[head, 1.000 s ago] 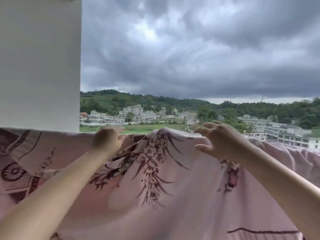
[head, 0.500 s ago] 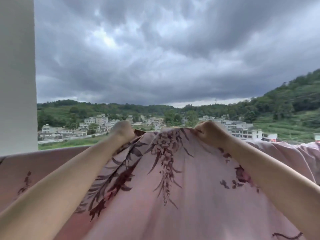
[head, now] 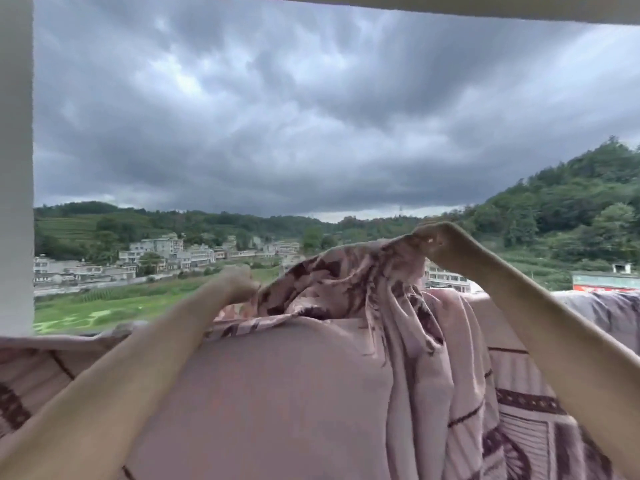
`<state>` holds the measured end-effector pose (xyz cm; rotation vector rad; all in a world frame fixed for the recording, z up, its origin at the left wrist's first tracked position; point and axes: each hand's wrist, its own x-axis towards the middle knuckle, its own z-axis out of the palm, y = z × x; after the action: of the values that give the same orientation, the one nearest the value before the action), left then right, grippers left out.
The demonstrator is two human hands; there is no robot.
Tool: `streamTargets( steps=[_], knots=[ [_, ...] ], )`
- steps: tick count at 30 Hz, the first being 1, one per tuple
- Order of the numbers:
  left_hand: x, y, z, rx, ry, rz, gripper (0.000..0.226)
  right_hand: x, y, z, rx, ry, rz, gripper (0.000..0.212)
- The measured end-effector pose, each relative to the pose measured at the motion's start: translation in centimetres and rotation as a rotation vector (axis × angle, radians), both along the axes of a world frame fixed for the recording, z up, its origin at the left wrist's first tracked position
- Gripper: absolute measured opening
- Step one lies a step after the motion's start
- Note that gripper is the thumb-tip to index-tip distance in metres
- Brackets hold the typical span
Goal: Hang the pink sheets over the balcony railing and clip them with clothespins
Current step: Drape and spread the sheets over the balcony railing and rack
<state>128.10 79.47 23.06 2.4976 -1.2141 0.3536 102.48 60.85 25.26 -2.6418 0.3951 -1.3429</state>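
Note:
A pink sheet (head: 277,393) with dark maroon flower and stripe patterns fills the lower half of the view, draped over the balcony railing, which it hides. My left hand (head: 239,284) grips the sheet's top edge low at centre left. Higher up at the right, my right hand (head: 434,239) is closed on a bunched fold, and cloth hangs in gathers beneath it. No clothespins are in view.
A white pillar (head: 15,168) stands at the far left and a white ceiling edge (head: 485,6) runs along the top. More pink cloth (head: 602,310) lies over the railing at the right. Beyond are fields, buildings, hills and dark clouds.
My right hand has risen and moved right, pulling the sheet's edge up into a bunched fold. My left hand stays low on the edge. The view has tilted upward.

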Motion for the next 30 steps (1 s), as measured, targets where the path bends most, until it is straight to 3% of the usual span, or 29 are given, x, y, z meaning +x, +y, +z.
streamTargets(
  steps=[4,8,10,13,14,16,18,21,23,25,28,30],
  knots=[
    [-4.8,2.5,-2.2,-0.040,-0.110,-0.249,0.034,-4.1,0.7,-1.5,0.155,-0.202,0.185,0.044],
    [-7.3,5.3,-5.6,-0.235,-0.276,-0.413,0.028,-7.0,0.6,-2.8,0.196,-0.330,0.036,0.020],
    [-7.1,5.6,-6.3,-0.384,-0.316,-0.260,0.023,-7.3,1.2,-3.4,0.126,-0.172,-0.003,0.021],
    [-6.7,5.4,-6.4,-0.322,-0.249,-0.045,0.021,-7.7,2.1,-5.0,0.293,0.409,0.184,0.034],
    [-7.1,5.3,-6.4,-0.284,-0.237,-0.048,0.019,-8.2,1.8,-5.5,0.373,0.456,0.247,0.041],
    [-8.8,4.8,-6.7,-0.311,-0.271,-0.098,0.028,-9.6,-0.1,-6.4,0.433,0.303,0.269,0.037],
    [-12.0,3.6,-7.3,-0.348,-0.334,-0.175,0.036,-11.6,-3.4,-7.1,0.207,0.185,-0.036,0.025],
    [-16.9,1.1,-8.6,-0.317,-0.387,-0.328,0.031,-14.0,-7.6,-8.3,-0.057,0.452,-0.456,0.047],
    [-19.7,-1.3,-9.4,-0.234,-0.428,-0.303,0.051,-15.2,-9.7,-9.1,-0.085,0.503,-0.492,0.046],
    [-21.5,-4.1,-10.0,-0.163,-0.485,-0.217,0.070,-15.4,-11.2,-9.4,-0.189,0.406,-0.437,0.033],
    [-23.2,-7.5,-11.1,-0.109,-0.470,-0.080,0.086,-14.9,-12.4,-9.9,-0.417,0.250,-0.319,0.009],
    [-24.3,-9.5,-11.8,-0.088,-0.437,0.007,0.090,-15.4,-12.8,-9.8,-0.542,0.225,-0.279,0.013]
  ],
)
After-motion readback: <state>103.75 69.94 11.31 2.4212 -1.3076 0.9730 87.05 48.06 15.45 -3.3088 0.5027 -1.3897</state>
